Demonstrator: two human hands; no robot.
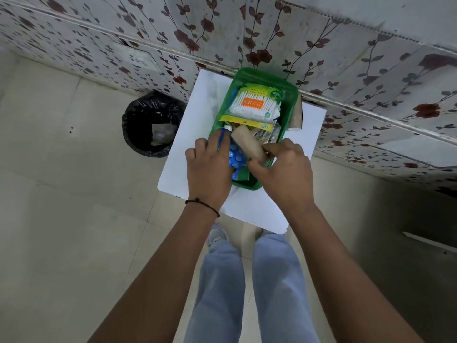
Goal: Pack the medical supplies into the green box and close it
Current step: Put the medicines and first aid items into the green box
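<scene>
The open green box (288,95) stands on a small white table (190,134) against the wall. A pack of cotton swabs (252,105) lies in its far half, with crinkled foil packets (265,136) beneath. My left hand (210,169) presses on a blue pill blister pack (236,158) at the box's near-left corner. My right hand (282,169) grips the near end of a tan bandage roll (249,143) lying across the near half. A second tan roll (298,115) stands outside the box, against its right wall.
A black-lined waste bin (150,125) stands on the tiled floor left of the table. Flowered wallpaper (173,40) covers the wall behind. My legs and a shoe (217,235) are under the table's near edge.
</scene>
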